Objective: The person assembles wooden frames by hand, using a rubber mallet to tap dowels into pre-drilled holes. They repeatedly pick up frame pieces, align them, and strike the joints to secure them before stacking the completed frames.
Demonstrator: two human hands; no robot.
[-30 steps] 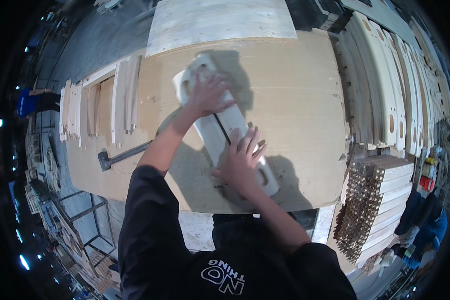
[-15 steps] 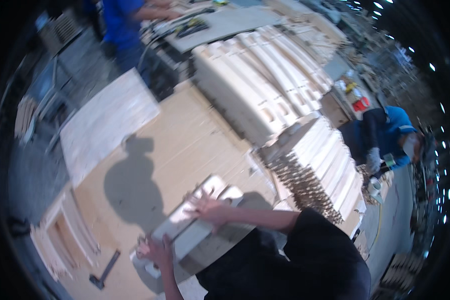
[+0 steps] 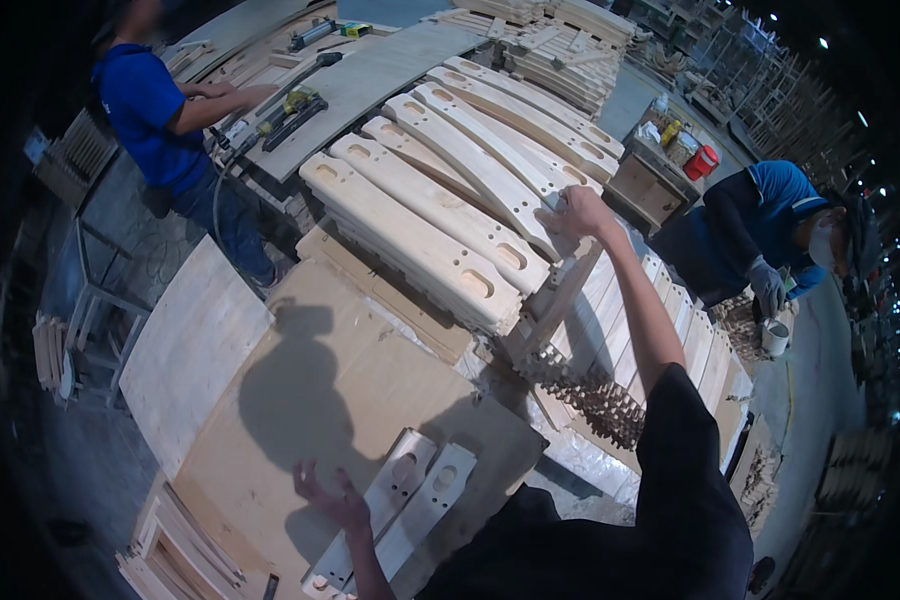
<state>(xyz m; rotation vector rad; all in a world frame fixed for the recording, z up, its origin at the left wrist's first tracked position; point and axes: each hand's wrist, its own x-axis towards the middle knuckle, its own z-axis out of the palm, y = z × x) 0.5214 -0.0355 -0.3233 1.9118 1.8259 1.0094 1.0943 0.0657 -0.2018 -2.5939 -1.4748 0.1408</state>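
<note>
My right hand [image 3: 582,215] reaches out to the stacked wooden boards, its fingers closed on the near end of a pale curved board [image 3: 485,168]. That board lies slantwise over its neighbours and has slots and small holes at its ends. My left hand [image 3: 332,497] hovers, fingers spread, beside two similar boards lying side by side on the worktable [image 3: 420,385]. The left one of the pair [image 3: 385,490] is nearest to this hand. The other board [image 3: 432,505] lies to its right, partly in shadow.
Bundled slats [image 3: 610,320] stand at the right of the table. A pale panel [image 3: 195,350] juts out at left, with a wooden frame [image 3: 175,545] below it. A person in blue [image 3: 150,120] works at far left; another person [image 3: 770,230] holds a white cup [image 3: 774,337] at right.
My right hand has left the two boards on the table and moved up and right to the stack. My left hand has lifted off the left board. The view has shifted.
</note>
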